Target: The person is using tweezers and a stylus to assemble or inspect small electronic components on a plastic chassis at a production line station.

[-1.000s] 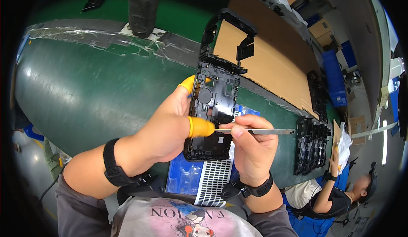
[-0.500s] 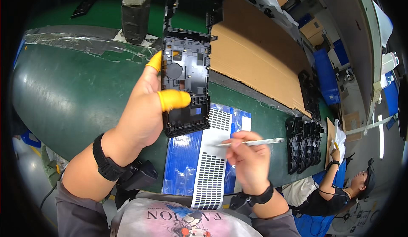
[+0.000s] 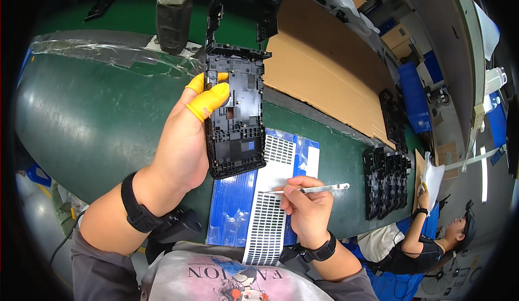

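My left hand (image 3: 186, 139), with yellow finger cots on thumb and forefinger, grips a black plastic frame (image 3: 235, 114) and holds it upright above the green table. My right hand (image 3: 308, 206) pinches metal tweezers (image 3: 311, 189), their tip resting on a white sheet of small stickers (image 3: 270, 209). That sheet lies on a blue backing sheet (image 3: 235, 203) near the table's front edge. The frame hangs just above and left of the sticker sheet.
A second black frame (image 3: 240, 14) stands behind the held one. Brown cardboard (image 3: 319, 68) covers the table's far right. A stack of black frames (image 3: 385, 179) lies to the right. Another person (image 3: 427, 236) works at the lower right. A dark post (image 3: 173, 12) rises at the back.
My left hand lifted the black frame up and away from my right hand. My right hand dropped with the tweezers onto the sticker sheet.
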A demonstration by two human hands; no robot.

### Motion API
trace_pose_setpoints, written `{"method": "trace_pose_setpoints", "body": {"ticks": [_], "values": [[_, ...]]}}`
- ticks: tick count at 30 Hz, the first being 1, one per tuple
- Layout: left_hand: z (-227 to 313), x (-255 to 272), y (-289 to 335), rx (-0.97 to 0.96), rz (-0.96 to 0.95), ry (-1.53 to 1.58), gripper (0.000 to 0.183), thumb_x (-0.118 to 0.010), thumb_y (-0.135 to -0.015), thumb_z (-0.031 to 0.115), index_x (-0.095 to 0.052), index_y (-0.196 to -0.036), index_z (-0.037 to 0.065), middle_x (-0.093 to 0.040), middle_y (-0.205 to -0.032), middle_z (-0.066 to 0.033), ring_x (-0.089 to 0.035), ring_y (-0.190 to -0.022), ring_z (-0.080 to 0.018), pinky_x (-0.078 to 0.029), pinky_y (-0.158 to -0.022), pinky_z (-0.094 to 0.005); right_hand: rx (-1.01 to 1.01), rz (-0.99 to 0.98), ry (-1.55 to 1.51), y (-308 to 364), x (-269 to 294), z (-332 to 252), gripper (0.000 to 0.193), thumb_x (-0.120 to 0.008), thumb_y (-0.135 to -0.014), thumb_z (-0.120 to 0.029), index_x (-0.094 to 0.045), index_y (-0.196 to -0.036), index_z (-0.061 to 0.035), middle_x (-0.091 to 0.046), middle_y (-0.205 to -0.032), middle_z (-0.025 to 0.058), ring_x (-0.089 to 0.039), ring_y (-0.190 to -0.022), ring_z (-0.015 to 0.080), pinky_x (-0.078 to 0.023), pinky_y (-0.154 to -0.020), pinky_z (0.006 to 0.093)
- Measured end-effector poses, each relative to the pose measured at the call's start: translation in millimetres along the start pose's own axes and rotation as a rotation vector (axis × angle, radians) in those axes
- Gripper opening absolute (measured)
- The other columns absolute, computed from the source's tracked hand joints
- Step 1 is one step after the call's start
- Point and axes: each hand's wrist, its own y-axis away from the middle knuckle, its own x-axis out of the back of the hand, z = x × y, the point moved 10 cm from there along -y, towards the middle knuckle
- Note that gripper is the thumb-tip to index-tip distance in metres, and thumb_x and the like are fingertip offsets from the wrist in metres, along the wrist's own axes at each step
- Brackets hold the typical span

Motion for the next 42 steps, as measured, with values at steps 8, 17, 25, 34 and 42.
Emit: {"method": "trace_pose_setpoints", "body": {"ticks": [8,17,25,34,42], "values": [[-17,6,1,0.108,0.016,0.024,0.028,-0.036,-0.087,0.027,-0.045,-0.103,0.006,-0.054,-0.095,-0.0067,-0.054,-0.085,-0.0161,-0.045,-0.076,-0.0312,0.114,0.003,-0.207,1,6,-40,0.011,-0.052,-0.073,0.005,-0.053,-0.084,0.0028,-0.059,-0.073,0.0193,-0.049,-0.048,0.0131,-0.04,-0.044,0.022],[-45,-5,17,0.268,-0.048,0.026,0.03,-0.033,-0.088,0.027,-0.045,-0.102,0.004,-0.054,-0.098,-0.0097,-0.055,-0.087,-0.0178,-0.045,-0.077,-0.032,0.397,-0.226,-0.123,-17,-69,-89,0.016,-0.058,-0.072,0.001,-0.055,-0.088,0.0027,-0.06,-0.079,0.0127,-0.049,-0.056,0.0072,-0.038,-0.048,0.0174],[-47,-6,22,0.292,-0.04,0.023,0.025,-0.037,-0.087,0.021,-0.046,-0.102,0.004,-0.052,-0.1,-0.0087,-0.052,-0.09,-0.0161,-0.043,-0.079,-0.0295,0.296,-0.219,-0.212,-25,-60,-64,0.016,-0.056,-0.073,0.003,-0.054,-0.089,0.0023,-0.061,-0.078,0.0153,-0.048,-0.053,0.0062,-0.035,-0.045,0.0165],[-46,-8,23,0.282,-0.045,0.018,0.024,-0.039,-0.086,0.021,-0.046,-0.101,0.004,-0.052,-0.098,-0.0089,-0.053,-0.089,-0.016,-0.043,-0.078,-0.0293,0.294,-0.232,-0.209,-25,-60,-63,0.016,-0.056,-0.073,0.002,-0.054,-0.089,0.0019,-0.061,-0.078,0.0153,-0.049,-0.053,0.0063,-0.035,-0.045,0.0163],[-43,-11,23,0.273,-0.053,0.035,0.025,-0.039,-0.086,0.021,-0.045,-0.103,0.004,-0.053,-0.099,-0.0086,-0.053,-0.089,-0.0152,-0.043,-0.078,-0.0285,0.309,-0.214,-0.196,-25,-60,-63,0.016,-0.057,-0.073,0.002,-0.055,-0.089,0.0027,-0.061,-0.078,0.0158,-0.048,-0.051,0.0057,-0.034,-0.044,0.0163]]}}
